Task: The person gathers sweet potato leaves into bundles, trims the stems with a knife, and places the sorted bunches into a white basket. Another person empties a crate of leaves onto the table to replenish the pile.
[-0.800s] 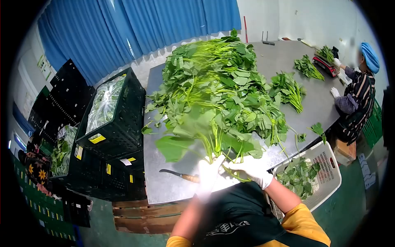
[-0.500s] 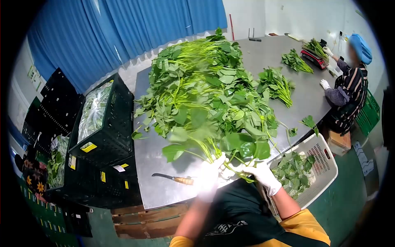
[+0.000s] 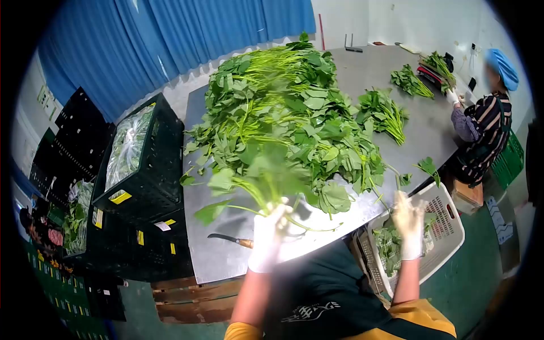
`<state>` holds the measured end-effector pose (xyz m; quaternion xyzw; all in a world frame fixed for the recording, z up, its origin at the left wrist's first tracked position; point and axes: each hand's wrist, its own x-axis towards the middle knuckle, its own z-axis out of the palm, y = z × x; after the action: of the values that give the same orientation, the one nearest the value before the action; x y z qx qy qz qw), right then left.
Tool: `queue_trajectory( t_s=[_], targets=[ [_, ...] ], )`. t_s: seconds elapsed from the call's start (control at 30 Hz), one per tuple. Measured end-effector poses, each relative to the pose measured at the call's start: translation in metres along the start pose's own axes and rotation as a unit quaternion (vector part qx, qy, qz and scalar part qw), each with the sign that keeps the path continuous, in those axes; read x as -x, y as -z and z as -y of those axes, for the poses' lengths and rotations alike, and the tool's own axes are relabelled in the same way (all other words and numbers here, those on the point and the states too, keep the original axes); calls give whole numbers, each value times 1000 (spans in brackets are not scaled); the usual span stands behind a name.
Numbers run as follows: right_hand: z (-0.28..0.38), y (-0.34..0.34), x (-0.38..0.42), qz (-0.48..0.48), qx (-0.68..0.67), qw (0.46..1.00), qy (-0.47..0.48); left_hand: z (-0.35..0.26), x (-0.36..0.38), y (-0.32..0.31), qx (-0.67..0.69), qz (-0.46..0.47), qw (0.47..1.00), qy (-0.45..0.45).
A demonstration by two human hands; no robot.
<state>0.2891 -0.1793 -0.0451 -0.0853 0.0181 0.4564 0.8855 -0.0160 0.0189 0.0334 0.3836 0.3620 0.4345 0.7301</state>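
My left hand (image 3: pixel 271 232), in a white glove, is closed round the stems of a small bunch of leafy greens (image 3: pixel 272 175) above the metal table's front edge. The bunch is blurred, and one stem sticks out to the right. My gloved right hand (image 3: pixel 409 221) is over the grey plastic crate (image 3: pixel 447 226); motion smears its fingers, so what it holds cannot be made out. Cut greens (image 3: pixel 391 246) lie in that crate. A curved knife (image 3: pixel 229 238) with a wooden handle rests beside my left hand. Behind stretches a big heap of greens (image 3: pixel 283 107).
Dark crates (image 3: pixel 161 164) with bagged greens (image 3: pixel 131 144) stand at the left. Two small bunches (image 3: pixel 385 116) (image 3: pixel 409 82) lie right of the heap. A co-worker (image 3: pixel 481 122) in a blue cap handles greens at a red scale (image 3: pixel 429 76). A wooden pallet (image 3: pixel 195 306) is below.
My right hand has left the bunch and moved right, over the crate. My left hand has shifted slightly left with the greens. The co-worker's hands have come together near the scale.
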Motion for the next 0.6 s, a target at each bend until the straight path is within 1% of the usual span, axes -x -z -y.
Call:
queue_trajectory(
  t_s=[0.03, 0.07, 0.1, 0.13, 0.17, 0.23, 0.3, 0.33, 0.37, 0.4, 0.43, 0.47, 0.5, 0.53, 0.57, 0.6],
  targets=[
    [-28, 6, -8, 73, 82, 990, -86, 4, 3, -4, -9, 33, 999, 22],
    [-55, 8, -16, 82, 300, 942, -125, 14, 2, -4, -11, 38, 999, 24],
    [-78, 0, -27, 111, 448, 862, -208, 28, -2, 1, -45, 102, 994, 18],
    [-104, -28, -11, 128, 479, 837, -231, 36, -4, 4, -81, 163, 983, 11],
    [-127, -43, -5, 131, 525, 816, -205, 21, 6, -6, -80, 154, 983, 54],
    [-150, -61, -6, 164, 532, 807, -199, 17, 11, -14, -26, 141, 984, 103],
    [-161, -77, -9, 111, 571, 799, -153, 20, 11, -9, -36, 128, 987, 86],
    [-162, -71, -16, 96, 571, 808, -114, 22, 9, -5, -45, 121, 989, 71],
    [-159, -74, -16, 51, 481, 872, -75, 26, 6, 3, -46, 119, 990, 69],
    [-147, -55, -25, 28, 390, 920, -19, 32, 1, 14, -75, 104, 992, 21],
    [-126, -49, -32, 3, 225, 974, 28, 34, -1, 21, -105, 89, 990, -24],
    [-101, -41, -39, -22, 52, 996, 74, 18, 6, 12, -40, 48, 998, 27],
    [-65, -29, -49, 51, -64, 994, 79, 16, 6, 14, -39, 46, 998, 26],
    [-31, -7, -53, 36, -14, 995, 90, 15, 6, 16, -27, 38, 998, 38],
    [-27, -43, -34, -4, -98, 994, 51, 14, 6, 17, -15, 31, 998, 49],
    [-25, -35, -33, 8, -14, 999, 52, 14, 8, 14, -16, 41, 998, 48]
  ],
)
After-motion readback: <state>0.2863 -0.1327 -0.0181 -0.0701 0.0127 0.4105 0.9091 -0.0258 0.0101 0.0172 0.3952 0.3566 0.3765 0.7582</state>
